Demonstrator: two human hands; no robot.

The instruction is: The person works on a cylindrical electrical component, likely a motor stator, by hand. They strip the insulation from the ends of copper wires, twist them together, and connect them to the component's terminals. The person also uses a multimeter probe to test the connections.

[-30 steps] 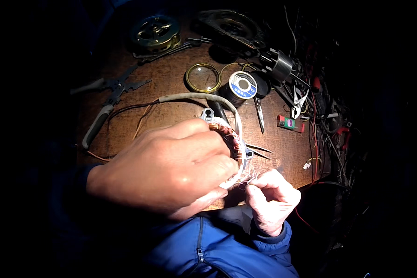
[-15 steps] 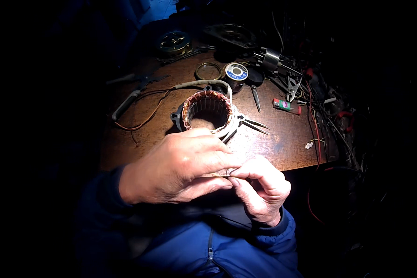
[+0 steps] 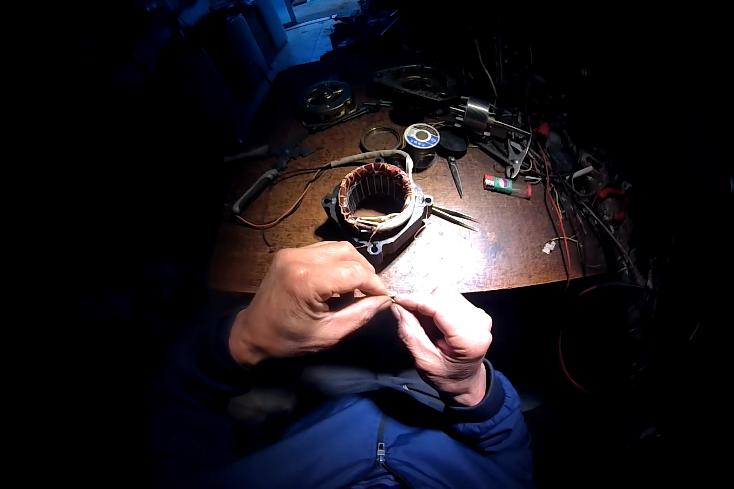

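Just in front of the table's near edge, my left hand (image 3: pixel 314 300) and my right hand (image 3: pixel 447 336) meet fingertip to fingertip. Both are closed in a pinch. Between them is something tiny and thin, too small to name. Beyond my hands a motor stator (image 3: pixel 375 204) stands on the wooden table, its round opening facing up, with copper windings laced around the rim. White sleeved leads run along its near side, and a sleeved cable (image 3: pixel 367 156) leaves its far side toward the left. Pointed tweezers (image 3: pixel 457 218) lie against its right side.
A solder spool (image 3: pixel 421 137), a brass ring (image 3: pixel 381 138) and small scissors (image 3: pixel 455 175) lie behind the stator. To the right are a green and red lighter (image 3: pixel 507 187), a metal cylinder part (image 3: pixel 475 114) and tangled wires (image 3: pixel 583 216). A dark-handled tool (image 3: pixel 254 191) lies left.
The view has shifted, so the table's things sit lower and more to the right. My hands have drawn back from the stator, uncovering its near side, and their fingertips are closer together.
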